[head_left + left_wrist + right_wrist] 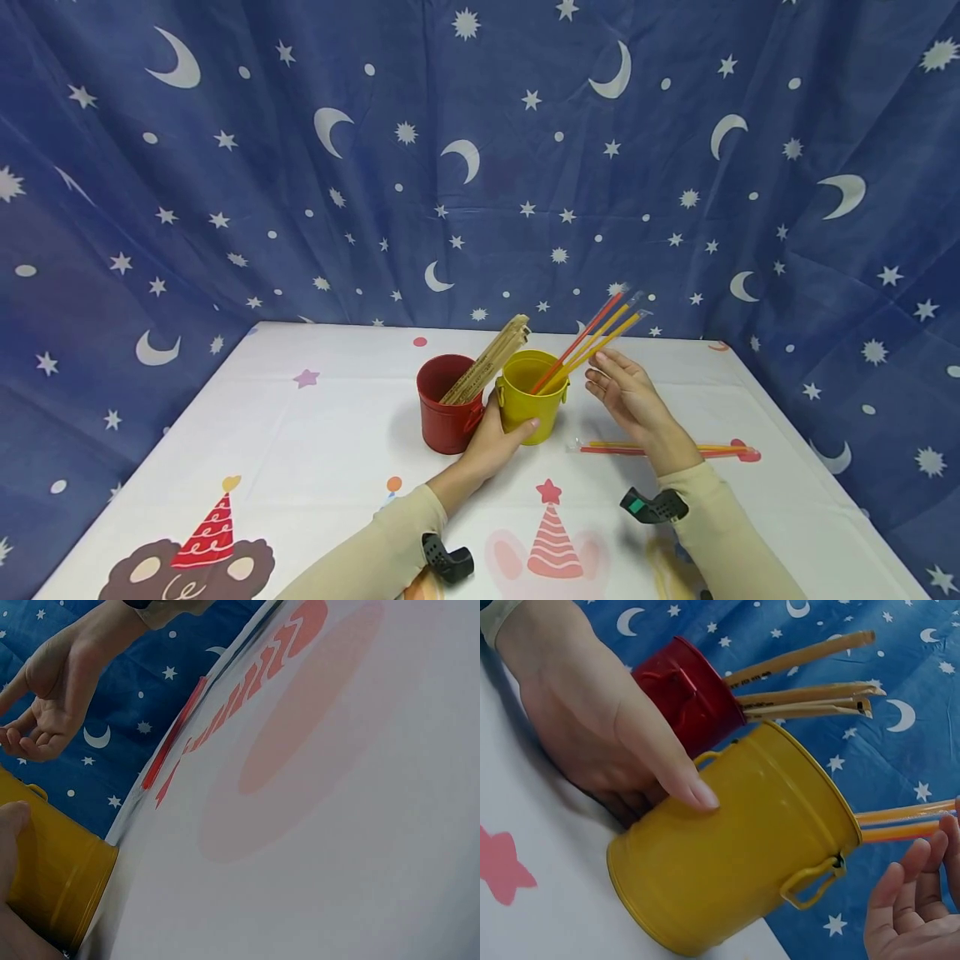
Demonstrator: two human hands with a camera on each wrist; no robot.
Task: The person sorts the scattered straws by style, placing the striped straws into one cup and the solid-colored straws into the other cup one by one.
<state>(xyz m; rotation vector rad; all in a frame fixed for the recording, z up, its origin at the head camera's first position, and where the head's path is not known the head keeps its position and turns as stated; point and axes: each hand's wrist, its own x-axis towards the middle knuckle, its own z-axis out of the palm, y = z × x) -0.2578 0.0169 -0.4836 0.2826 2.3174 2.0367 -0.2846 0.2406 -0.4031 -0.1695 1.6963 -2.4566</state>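
My left hand (491, 446) grips the yellow bucket (528, 417), its thumb (701, 793) laid along the outer wall. Three plastic-wrapped straws (592, 342), one red and two yellow, lean out of this bucket to the right. Beside them is my right hand (626, 396), fingers loosely bent and fingertips right at the straws. The left wrist view shows this right hand (56, 705) above the yellow bucket's rim with its palm turned into view. Against the left hand's far side stands a red bucket (442, 425) holding several brown paper-wrapped sticks (487, 362).
More wrapped straws (720, 451), red and yellow, lie on the white table cover (322, 433) under the right forearm. Cartoon prints decorate the cover. A blue curtain (375, 208) with moons and stars hangs along the back and sides.
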